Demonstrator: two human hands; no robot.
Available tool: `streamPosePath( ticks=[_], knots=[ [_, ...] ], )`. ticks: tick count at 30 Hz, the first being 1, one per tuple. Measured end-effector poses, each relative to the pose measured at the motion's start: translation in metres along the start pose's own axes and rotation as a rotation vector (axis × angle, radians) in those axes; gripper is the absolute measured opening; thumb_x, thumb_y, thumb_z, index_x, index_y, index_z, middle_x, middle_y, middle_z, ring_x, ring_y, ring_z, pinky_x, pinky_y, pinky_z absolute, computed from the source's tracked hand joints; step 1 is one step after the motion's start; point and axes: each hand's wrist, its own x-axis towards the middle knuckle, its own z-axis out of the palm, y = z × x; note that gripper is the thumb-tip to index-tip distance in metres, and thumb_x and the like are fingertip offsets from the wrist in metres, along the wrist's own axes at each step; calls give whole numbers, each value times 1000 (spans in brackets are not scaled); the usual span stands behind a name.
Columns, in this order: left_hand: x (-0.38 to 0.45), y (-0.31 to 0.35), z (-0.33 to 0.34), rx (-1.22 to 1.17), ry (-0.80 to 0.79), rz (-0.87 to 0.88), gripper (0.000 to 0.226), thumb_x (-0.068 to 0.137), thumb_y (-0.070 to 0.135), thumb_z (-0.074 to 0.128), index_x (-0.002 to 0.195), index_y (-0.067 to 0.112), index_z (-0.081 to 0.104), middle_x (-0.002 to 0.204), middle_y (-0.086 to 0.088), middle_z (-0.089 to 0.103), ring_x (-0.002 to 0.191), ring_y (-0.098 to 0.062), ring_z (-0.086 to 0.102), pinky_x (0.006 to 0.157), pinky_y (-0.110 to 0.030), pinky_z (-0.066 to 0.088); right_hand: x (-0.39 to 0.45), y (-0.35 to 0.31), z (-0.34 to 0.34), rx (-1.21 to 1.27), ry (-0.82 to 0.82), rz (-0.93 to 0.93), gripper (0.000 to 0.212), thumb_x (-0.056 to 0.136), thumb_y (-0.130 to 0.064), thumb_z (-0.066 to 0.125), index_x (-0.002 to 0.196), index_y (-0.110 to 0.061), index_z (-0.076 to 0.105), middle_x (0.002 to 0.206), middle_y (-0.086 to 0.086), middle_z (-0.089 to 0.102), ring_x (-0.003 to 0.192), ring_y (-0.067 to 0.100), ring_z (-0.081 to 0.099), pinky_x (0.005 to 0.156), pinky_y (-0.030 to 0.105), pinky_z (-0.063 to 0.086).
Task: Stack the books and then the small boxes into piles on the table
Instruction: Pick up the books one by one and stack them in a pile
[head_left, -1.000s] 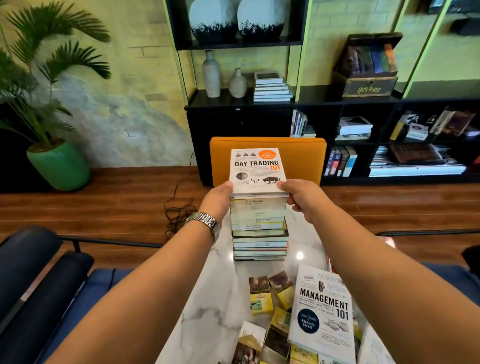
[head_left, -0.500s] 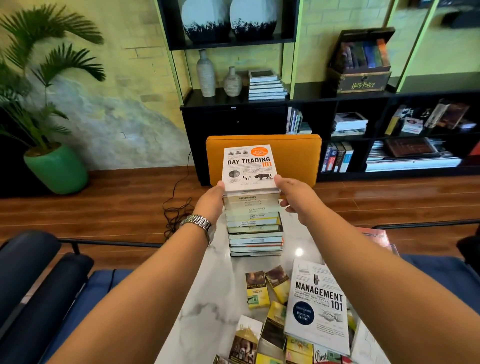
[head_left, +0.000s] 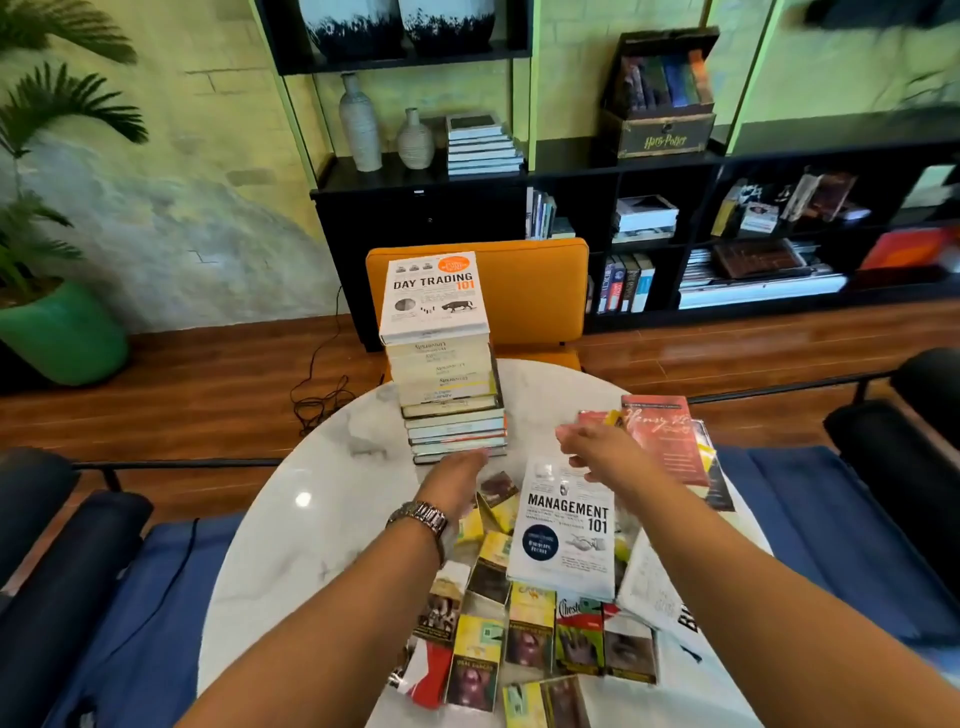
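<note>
Change: both hands have let go of the Day Trading 101 book (head_left: 435, 295); it now tops the book stack (head_left: 451, 395).
Left hand (head_left: 457, 475): empty, fingers relaxed, near the stack base.
Right hand (head_left: 597, 447): empty, fingers loosely spread, above the Management 101 book (head_left: 566, 530), likely next.
Small boxes (head_left: 519, 623): scattered near, unstacked.
Room: bare table (head_left: 311, 519) on the left; the tall stack sits close to the far edge.

Both hands (head_left: 457, 475) off Day Trading book (head_left: 434, 296); lowered over table (head_left: 322, 519)

Tall book pile (head_left: 447, 374) upright – small boxes (head_left: 498, 618) scattered flat nearby
</note>
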Motion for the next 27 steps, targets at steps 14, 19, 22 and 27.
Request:
streamPosePath(
  ticks=[14,19,22,27],
  knots=[
    [-63,-105,160,252,-320,-280,10,95,26,51,92,20,59,86,3,55,72,-10,51,63,-23,47,-89,195,-115,-787,90,337,93,75,-59,69,151,-28,25,149,-2,37,136,25,35,108,45,38],
    [-91,-123,193,321,-343,-303,25,91,32,53,111,17,57,83,1,53,68,-10,54,43,-16,36,-109,216,-111,-811,131,295,91,74,-68,63,149,-32,24,142,1,39,132,27,36,103,47,40],
    [-92,-129,203,370,-335,-255,45,88,40,49,122,12,56,104,-10,59,73,-13,57,53,-19,40,-119,220,-105,-870,140,263,79,80,-67,56,146,-30,32,137,2,44,127,26,42,102,43,40],
    [-97,-135,217,160,-162,-287,29,91,23,60,118,14,58,106,-11,69,92,-25,67,66,-28,52,-130,229,-96,-692,134,235,56,86,-51,58,133,-21,47,128,4,53,116,25,54,94,40,50]
  ],
)
